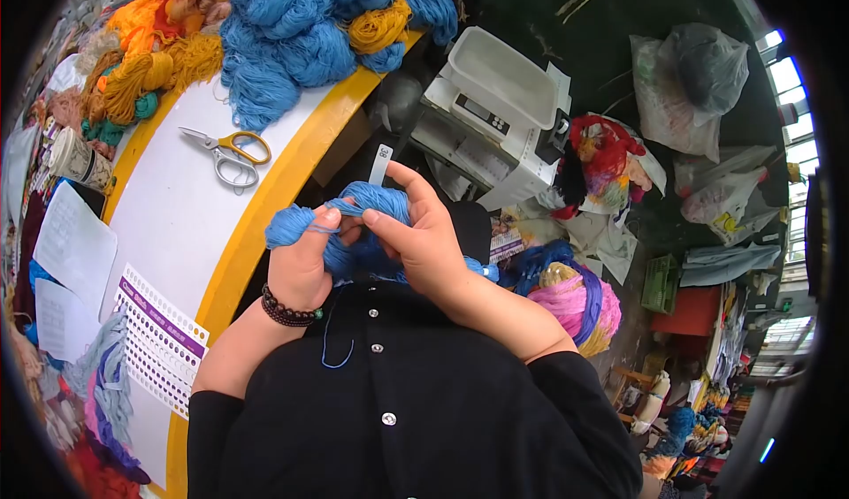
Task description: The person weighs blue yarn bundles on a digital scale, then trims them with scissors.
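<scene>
- Left grip (298, 260) and right grip (426, 232): both pinching strands of the blue skein (376, 197), held between them before the chest.
- Just beside the right grip's index finger: a numbered tag (381, 163).
- Left of the grips: white, yellow-edged tabletop (172, 212), carrying scissors (217, 148); piled blue yarn (292, 30) farther forward.
- Right and ahead of the grips: a scale (482, 117); beyond it, plastic bags (676, 101).

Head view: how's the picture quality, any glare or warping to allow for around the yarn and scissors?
Head view, overall: strong wide-angle bending, with the table edge bowed and corners black; head view, right edge: windows blown out white; head view, centre: blue yarn, left hand, right hand and scissors reasonably clear.
</scene>
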The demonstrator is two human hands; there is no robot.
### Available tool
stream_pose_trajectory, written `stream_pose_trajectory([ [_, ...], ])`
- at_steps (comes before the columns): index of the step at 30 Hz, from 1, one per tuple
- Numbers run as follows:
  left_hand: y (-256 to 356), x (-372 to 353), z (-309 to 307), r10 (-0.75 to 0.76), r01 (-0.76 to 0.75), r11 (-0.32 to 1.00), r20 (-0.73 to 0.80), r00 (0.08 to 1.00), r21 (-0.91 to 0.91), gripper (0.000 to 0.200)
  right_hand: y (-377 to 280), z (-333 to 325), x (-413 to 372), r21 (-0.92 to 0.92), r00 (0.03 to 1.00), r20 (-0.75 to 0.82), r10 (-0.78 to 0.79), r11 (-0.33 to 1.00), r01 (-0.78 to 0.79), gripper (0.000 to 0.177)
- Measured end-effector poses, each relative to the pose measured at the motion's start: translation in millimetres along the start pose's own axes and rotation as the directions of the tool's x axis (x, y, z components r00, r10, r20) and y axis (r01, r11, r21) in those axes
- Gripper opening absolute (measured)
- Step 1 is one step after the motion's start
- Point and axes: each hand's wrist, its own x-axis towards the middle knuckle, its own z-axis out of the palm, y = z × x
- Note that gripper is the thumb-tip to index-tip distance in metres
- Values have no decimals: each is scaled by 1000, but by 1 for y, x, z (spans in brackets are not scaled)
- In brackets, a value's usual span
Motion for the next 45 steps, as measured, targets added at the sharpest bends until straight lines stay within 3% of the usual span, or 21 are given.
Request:
stream_pose_trajectory([
  [9,-3,1,4,5,-4,999,15,1000,-55,25,4,-3,-2,56,1000,-18,10,998,-9,57],
  [12,-5,2,4,23,-23,1000,-18,1000,-4,23,4,-3,-2,69,1000,-19,13,998,-11,58],
  [15,-8,5,-1,88,-91,994,56,995,58,21,8,-6,-2,35,999,-40,23,999,-22,58],
  [27,-11,3,2,116,-110,988,-58,992,108,19,11,-11,1,171,990,-83,111,981,-96,58],
  [30,-7,3,4,109,-105,987,-26,994,123,18,9,-14,3,184,990,-68,124,977,-110,57],
  [32,-1,4,1,151,-168,950,82,985,262,18,15,-19,9,196,998,-46,50,980,-40,56],
  [34,20,-3,4,103,-101,994,54,993,-41,18,1,-37,11,142,997,20,77,987,-79,56],
  [35,30,2,-30,91,84,923,424,901,-376,20,-11,-46,12,62,999,36,25,998,-28,57],
  [36,45,-2,-46,51,294,780,524,850,-552,19,-24,-55,11,-101,999,44,16,995,-12,60],
  [37,61,0,-48,39,445,715,666,745,-540,29,-35,-70,12,-338,991,81,110,938,-77,65],
  [38,63,-7,-58,30,441,678,622,782,-587,44,-43,-73,13,-443,985,169,48,896,32,69],
  [39,59,-4,-56,57,440,701,659,750,-562,50,-53,-71,10,-532,965,264,1,835,145,74],
  [40,53,0,-57,86,433,724,693,716,-537,58,-62,-63,6,-739,936,343,-75,594,318,83],
  [41,40,10,-69,43,431,766,707,706,-477,57,-55,-58,5,-720,878,450,-160,517,463,88],
  [42,29,17,-72,-56,386,839,644,763,-385,60,-80,-35,-5,-798,910,390,145,547,254,90],
  [43,26,16,-53,-223,359,902,455,862,-238,64,-78,-24,-10,-839,888,427,171,441,318,91],
  [44,20,19,-29,-261,300,954,432,863,-23,70,-83,-12,-16,-868,867,434,245,371,330,91],
  [45,10,30,-31,-290,287,954,530,797,91,82,-69,-13,-22,-825,833,537,136,291,484,91],
])
